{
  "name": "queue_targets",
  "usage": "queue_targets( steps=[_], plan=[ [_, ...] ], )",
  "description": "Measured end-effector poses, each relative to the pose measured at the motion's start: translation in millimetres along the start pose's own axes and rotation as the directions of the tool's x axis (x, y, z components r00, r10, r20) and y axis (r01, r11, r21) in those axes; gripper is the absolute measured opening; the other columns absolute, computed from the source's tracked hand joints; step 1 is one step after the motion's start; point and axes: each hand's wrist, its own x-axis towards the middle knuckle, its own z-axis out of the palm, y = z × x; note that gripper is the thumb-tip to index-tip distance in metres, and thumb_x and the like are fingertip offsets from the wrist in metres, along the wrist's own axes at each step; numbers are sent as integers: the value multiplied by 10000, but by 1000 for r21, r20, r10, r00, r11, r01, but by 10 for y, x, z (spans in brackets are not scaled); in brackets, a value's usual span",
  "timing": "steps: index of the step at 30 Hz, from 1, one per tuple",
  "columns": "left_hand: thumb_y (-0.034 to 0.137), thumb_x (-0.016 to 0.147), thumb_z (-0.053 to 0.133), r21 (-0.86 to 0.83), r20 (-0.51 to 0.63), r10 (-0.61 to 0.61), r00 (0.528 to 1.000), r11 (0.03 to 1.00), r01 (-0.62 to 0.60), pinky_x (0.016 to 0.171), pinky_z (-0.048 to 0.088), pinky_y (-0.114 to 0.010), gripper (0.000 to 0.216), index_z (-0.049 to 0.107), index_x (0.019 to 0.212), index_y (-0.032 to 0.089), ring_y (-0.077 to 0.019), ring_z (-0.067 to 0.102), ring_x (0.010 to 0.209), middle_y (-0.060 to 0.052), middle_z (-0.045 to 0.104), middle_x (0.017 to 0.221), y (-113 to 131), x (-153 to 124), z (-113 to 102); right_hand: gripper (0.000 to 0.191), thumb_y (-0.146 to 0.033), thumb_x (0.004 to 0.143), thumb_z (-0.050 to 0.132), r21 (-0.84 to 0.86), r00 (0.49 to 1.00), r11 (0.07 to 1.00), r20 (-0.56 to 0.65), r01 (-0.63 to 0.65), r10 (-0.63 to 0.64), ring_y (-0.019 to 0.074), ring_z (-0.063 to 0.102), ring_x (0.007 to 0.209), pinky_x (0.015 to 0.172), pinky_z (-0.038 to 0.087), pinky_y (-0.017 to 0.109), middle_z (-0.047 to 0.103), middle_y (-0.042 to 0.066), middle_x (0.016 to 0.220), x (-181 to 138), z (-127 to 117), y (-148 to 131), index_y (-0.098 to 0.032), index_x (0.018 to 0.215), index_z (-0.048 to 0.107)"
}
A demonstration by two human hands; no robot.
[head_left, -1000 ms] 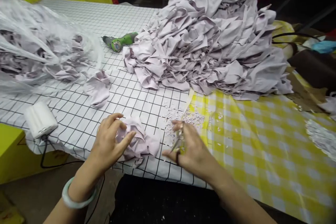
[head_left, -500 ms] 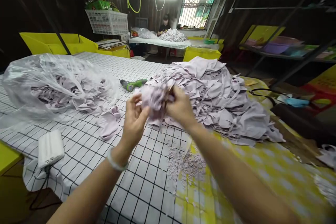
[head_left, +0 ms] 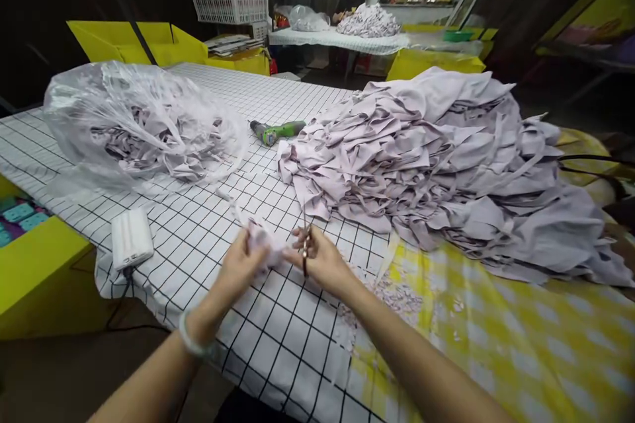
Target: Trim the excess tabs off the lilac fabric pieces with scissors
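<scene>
Both hands meet over the checked counter point(head_left: 278, 337) in the head view: the left hand point(head_left: 241, 264) pinches a pale lilac cloth piece point(head_left: 264, 242), and the right hand point(head_left: 325, 263) holds scissors point(head_left: 305, 250), its thumb by the blurred cloth; whether it grips that too, I can't tell. Taking the cloth piece as the clock's centre, a big heap point(head_left: 421, 158) lies at two, scraps point(head_left: 399, 297) at four, a plastic bag point(head_left: 133, 125) at ten. Those scissors point towards twelve; turned carelessly into bunched fabric, they could nick it or the left hand.
</scene>
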Motion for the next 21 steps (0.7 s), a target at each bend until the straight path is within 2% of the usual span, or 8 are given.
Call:
queue_targets(
  steps=[2,4,7,9,12,17,19,21],
  plan=[
    [382,872,582,-10,215,78,973,997,-78,698,592,-293,254,668,1009,185,-193,695,794,-56,718,898,-44,-355,2,466,-432,664,821,147,992,983,81,-108,97,160,616,755,661,516,287,609,-7,872,-121,226,226,-232,924,490],
    [307,895,519,91,214,154,965,980,-177,714,593,-313,200,673,932,184,-194,683,800,-68,707,897,-109,-453,-119,417,-380,656,796,150,993,982,46,-110,104,131,585,715,648,491,258,592,-24,859,-217,332,336,-226,875,476],
    [179,830,492,295,34,241,970,925,-241,888,562,-449,215,662,961,177,-265,638,1001,-122,662,1056,-246,-204,-311,308,-331,677,712,72,997,996,-42,-60,63,115,539,675,624,457,240,576,-28,833,-297,354,355,-219,842,478],
    [124,731,551,319,70,290,954,900,-297,1066,446,-555,319,677,1017,187,-326,543,1213,-141,614,1220,-321,46,-312,270,-316,674,668,52,997,998,-59,-46,49,112,511,645,592,432,234,562,-31,806,-325,339,342,-219,825,467],
    [88,656,612,289,210,375,903,858,-424,1137,368,-589,297,700,906,223,-347,497,1291,-110,646,1225,-339,302,-166,238,-298,668,633,14,995,999,-91,-36,37,112,467,608,554,393,236,528,-39,768,-382,300,341,-222,818,465],
    [137,813,570,203,262,491,831,814,-545,939,525,-445,114,660,813,207,-246,634,1016,-95,700,1011,-117,234,-154,230,-309,742,659,-125,966,992,-254,7,-39,179,530,784,769,460,334,576,7,876,-527,212,236,-231,874,488],
    [169,881,541,168,241,494,836,827,-537,791,544,-363,139,678,887,194,-203,646,869,-77,703,915,29,81,-253,248,-306,775,688,-223,940,965,-278,137,-198,227,566,970,917,451,402,621,52,1036,-538,208,126,-240,919,497],
    [197,914,543,93,239,449,861,872,-481,715,528,-312,152,694,926,184,-175,645,798,-59,706,863,181,-105,-348,293,-254,769,722,-303,906,895,-167,328,-389,261,535,1166,1026,410,450,621,80,1217,-492,231,25,-250,983,522]
  ],
)
